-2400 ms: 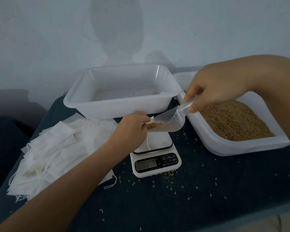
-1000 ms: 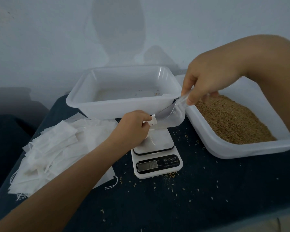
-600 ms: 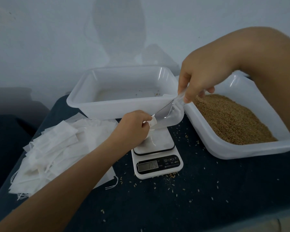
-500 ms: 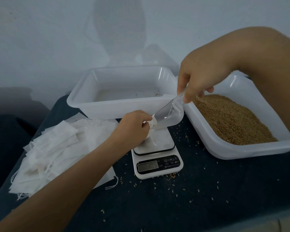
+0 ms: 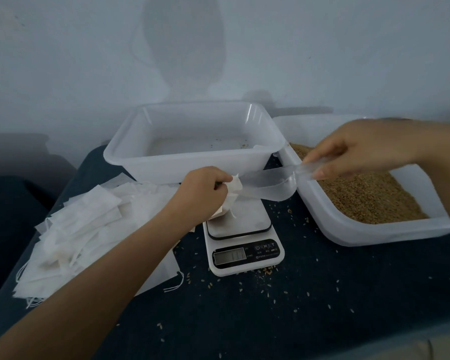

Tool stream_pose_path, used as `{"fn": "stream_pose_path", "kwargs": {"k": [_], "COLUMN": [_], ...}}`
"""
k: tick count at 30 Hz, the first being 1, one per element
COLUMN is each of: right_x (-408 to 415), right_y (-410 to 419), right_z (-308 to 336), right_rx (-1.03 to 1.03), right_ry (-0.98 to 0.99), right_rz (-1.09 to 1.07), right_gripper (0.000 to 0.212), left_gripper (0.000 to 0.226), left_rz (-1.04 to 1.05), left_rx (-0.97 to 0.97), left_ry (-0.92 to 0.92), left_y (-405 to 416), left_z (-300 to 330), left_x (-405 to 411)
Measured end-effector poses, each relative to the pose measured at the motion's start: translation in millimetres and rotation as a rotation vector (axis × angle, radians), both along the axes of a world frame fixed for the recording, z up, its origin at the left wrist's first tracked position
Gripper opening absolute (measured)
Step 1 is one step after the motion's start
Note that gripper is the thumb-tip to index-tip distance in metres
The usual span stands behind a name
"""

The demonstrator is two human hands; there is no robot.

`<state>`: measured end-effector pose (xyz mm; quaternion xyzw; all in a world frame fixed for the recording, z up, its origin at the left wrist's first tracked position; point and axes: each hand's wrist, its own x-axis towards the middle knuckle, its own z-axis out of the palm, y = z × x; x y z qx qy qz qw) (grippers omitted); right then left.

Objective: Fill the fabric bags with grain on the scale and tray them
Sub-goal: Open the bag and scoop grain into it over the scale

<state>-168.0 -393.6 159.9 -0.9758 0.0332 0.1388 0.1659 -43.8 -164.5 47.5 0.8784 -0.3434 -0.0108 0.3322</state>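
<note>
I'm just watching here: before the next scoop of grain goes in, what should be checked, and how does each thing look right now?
1. Bag held open on the scale: ok. The left hand pinches the mouth of the fabric bag over the scale.
2. Scoop in hand: ok. The right hand grips the clear scoop by its handle.
3. Scoop loaded: not ok, it looks empty.
4. Grain supply: ok. The grain tub holds plenty.
5. Weight reading: cannot tell, the display is blurred.
6. Room in the empty tray: ok, only stray grains inside.
</note>
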Motion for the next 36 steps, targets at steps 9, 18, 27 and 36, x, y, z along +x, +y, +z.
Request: {"fn": "stream_pose_path", "kwargs": {"k": [9, 18, 27, 36], "right_x": [-36.9, -31.2, -34.4, -32.6], "right_y": [-52.1, -53.9, -57.3, -52.7], "right_z": [-33.8, -50.9, -61.0, -63.8], "right_rx": [0.581, 0.65, 0.7, 0.709], "right_ry": [-0.401, -0.466, -0.48, -0.477], "right_rz": [-0.388, -0.467, -0.516, -0.537], "right_gripper": [0.032, 0.034, 0.033, 0.035], "left_gripper": [0.033, 0.033, 0.047, 0.047], "left_rz": [-0.012, -0.07, 0.032, 0.043], "left_rx": [-0.03, -0.082, -0.211, -0.232], "left_ry": [-0.02, 0.06, 0.076, 0.083], "left_y": [-6.9, -17.8, 14.7, 20.7], "left_z": [0.7, -3.6, -5.3, -10.9], "left_x": [0.6, -10.9, -5.2, -5.0]}}
